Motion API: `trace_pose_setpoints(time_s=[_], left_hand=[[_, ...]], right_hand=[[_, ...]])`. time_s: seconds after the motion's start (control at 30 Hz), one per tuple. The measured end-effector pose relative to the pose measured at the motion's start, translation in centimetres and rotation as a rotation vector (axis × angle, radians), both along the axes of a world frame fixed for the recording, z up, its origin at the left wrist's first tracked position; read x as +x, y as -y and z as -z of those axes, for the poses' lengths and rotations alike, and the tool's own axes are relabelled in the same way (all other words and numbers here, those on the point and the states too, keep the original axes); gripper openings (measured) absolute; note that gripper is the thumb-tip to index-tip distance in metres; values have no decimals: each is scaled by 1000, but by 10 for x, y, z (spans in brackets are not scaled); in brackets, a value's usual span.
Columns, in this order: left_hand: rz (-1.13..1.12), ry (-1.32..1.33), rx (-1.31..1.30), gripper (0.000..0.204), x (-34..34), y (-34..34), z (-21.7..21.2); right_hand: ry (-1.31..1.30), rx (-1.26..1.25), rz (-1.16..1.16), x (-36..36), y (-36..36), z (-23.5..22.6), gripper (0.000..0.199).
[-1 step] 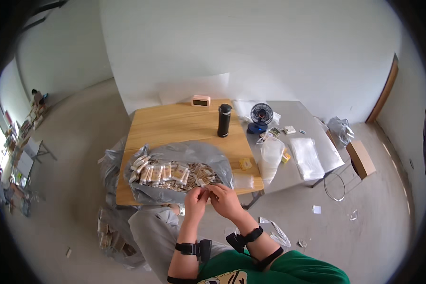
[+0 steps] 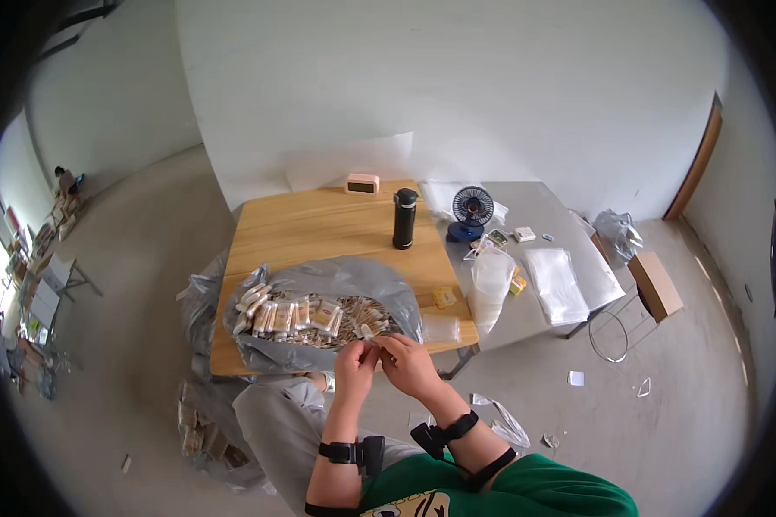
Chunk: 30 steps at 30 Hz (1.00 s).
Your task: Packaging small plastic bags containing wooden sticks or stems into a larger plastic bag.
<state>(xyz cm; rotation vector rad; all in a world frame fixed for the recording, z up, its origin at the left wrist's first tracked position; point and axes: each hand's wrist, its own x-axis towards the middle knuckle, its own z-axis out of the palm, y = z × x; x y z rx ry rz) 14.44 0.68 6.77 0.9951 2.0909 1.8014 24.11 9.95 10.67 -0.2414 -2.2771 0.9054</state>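
My left hand (image 2: 354,365) and my right hand (image 2: 408,365) are close together at the near edge of the wooden table. The fingers of both are closed in a pinch on a small clear packet (image 2: 367,331), whose pale end shows above the fingertips; the rest is hidden. Just beyond them lies a grey plastic bag (image 2: 345,274), spread wide on the tabletop. Inside it is a heap of loose thin wooden sticks (image 2: 364,317). On the heap's left side lie several filled packets (image 2: 291,315) of such sticks with whitish ends.
On the wooden table (image 2: 302,226) stand a black bottle (image 2: 404,220) and a pink clock (image 2: 362,183). A yellow packet (image 2: 444,297) and clear bags (image 2: 441,327) lie rightward. The grey table (image 2: 526,202) holds a fan (image 2: 472,211) and plastic sleeves (image 2: 556,284). Another filled bag (image 2: 203,431) sits on the floor.
The view has shifted very slightly. Both hands keep nearly the same pose around the small packet.
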Motion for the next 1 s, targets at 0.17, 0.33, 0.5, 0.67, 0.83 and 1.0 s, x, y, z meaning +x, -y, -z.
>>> trace_pose_setpoints(time_s=[0.17, 0.33, 0.5, 0.67, 0.83, 1.0], left_hand=[[23, -230, -54, 9, 8, 1, -15], [25, -331, -77, 8, 9, 4, -21], [54, -340, -83, 6, 11, 1, -20], [42, -297, -97, 7, 10, -1, -13], [15, -239, -165, 12, 12, -5, -2], [48, -339, -203, 13, 10, -4, -6]], right_hand=[[-64, -5, 40, 4, -2, 8, 29], [-45, -7, 52, 3, 0, 8, 25], [20, -8, 88, 7, -4, 6, 25], [3, 32, 138, 9, -13, 7, 24], [-32, -27, 132, 7, -10, 16, 28], [95, -55, 84, 5, -17, 33, 16]])
